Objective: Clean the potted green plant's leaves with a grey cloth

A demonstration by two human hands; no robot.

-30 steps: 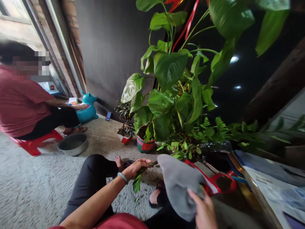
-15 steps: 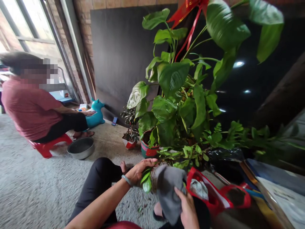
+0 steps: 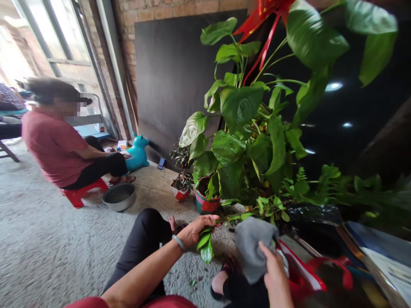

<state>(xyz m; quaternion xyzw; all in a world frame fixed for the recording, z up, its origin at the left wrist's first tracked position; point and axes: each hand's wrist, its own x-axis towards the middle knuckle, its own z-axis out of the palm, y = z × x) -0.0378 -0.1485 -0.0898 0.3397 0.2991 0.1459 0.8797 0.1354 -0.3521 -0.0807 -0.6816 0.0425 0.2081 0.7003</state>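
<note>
Concrete floor (image 3: 48,248); grey cloth (image 3: 253,248) seemingly in right grip (image 3: 272,273).

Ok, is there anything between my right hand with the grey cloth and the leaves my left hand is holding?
Nothing visible. The right hand grips the grey cloth, the left hand holds the leafy sprig, and only bare floor shows in the gap between them.

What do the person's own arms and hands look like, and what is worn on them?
Both forearms are bare, with no gloves on either hand. The left hand has a pale green bangle around the wrist. The right hand shows no jewellery that can be seen. A red garment shows at the bottom edge, near the upper arm.
</note>
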